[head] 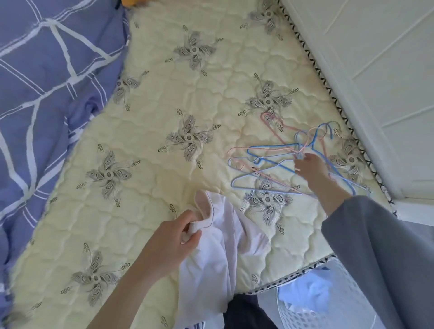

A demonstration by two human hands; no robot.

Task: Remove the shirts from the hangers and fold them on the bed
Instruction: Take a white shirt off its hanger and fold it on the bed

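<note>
- While the left hand (175,237) closes its curled fingers and thumb round the ribbed collar of a white shirt (218,253) at lower centre, the garment's lower half runs off the bottom edge of the frame, so its full shape cannot be seen.
- Right hand (308,165), at right of centre, is seen from the back with its fingertips on a loose heap of hangers (270,147); whether it grips one or only touches it cannot be told.
- Hooks and bars of the hangers overlap in a tangle, so their count is hard to make out; they are thin coated wire, some blue, some pink.
- Off its hanger, the shirt lies crumpled on the mattress (150,98), soft and creased, with a thin dark line along the collar's edge.
- Quilted cream fabric covers the mattress in puffed, cloud-shaped stitching with grey floral motifs; a black-and-white triangle trim (314,63) borders it.
- A blue duvet (35,82) crossed by white lines is bunched along the left side.
- A loose grey sleeve (366,246) covers the right arm and hides part of a white perforated basket (352,293) at lower right, where pale blue cloth shows blurred.
- A yellow object (131,2) at the top edge is cut off and cannot be identified.
</note>
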